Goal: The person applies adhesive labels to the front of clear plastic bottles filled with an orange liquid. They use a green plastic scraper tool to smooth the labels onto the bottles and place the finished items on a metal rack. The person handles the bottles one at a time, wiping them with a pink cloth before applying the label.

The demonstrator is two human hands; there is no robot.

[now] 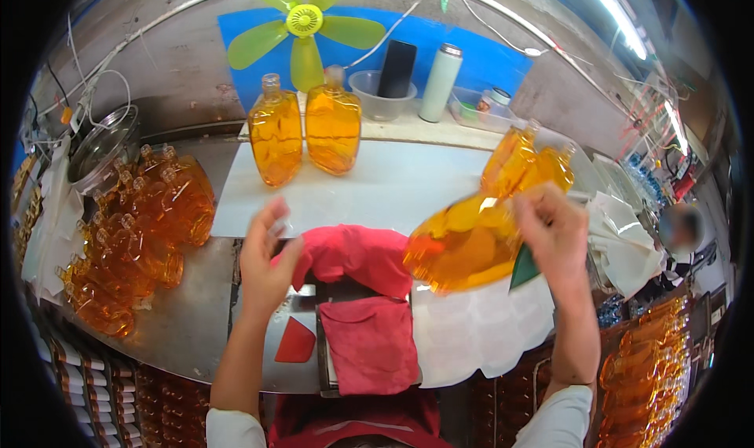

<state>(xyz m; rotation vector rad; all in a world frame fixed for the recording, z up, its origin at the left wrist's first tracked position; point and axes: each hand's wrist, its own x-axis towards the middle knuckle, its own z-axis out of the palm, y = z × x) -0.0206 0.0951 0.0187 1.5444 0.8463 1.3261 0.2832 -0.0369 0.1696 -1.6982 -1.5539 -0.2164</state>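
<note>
My right hand (552, 232) is closed around the neck end of a glass bottle (463, 248) of amber liquid, tilted almost flat above the table. The hand is slightly blurred. My left hand (269, 256) is spread with nothing in it, beside a bunched pink cloth (353, 252). A folded pink cloth (371, 344) lies nearer to me. To its left is a red flat scraper-like piece (295, 341). A similar green piece (524, 268) shows just below my right hand. Under the held bottle lies a white sheet (481, 330) with rounded shapes, perhaps labels.
Two amber bottles (275, 138) stand at the back left of the white board (408, 173), and two more (506, 164) at its right. Several lie piled (149, 228) on the left. A green fan (305, 24), phone (397, 69) and flask (441, 83) are behind.
</note>
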